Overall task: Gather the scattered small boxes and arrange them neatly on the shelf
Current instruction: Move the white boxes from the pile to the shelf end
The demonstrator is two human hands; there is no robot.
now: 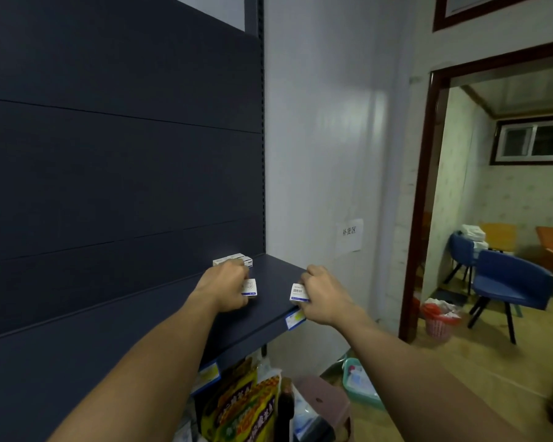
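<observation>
Both hands over dark shelf [268,275], centre frame. Left hand [225,287] grips small white box [249,288], fingers curled round it. Right hand [321,295] pinches another white box [298,292] near shelf's front edge. Two more boxes [233,260] sit at the shelf's back, just above left hand. Snack bags [243,406] below, lower centre.

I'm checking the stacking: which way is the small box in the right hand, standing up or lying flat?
Standing up: the small box in the right hand shows its printed face upright above the dark shelf.
</observation>
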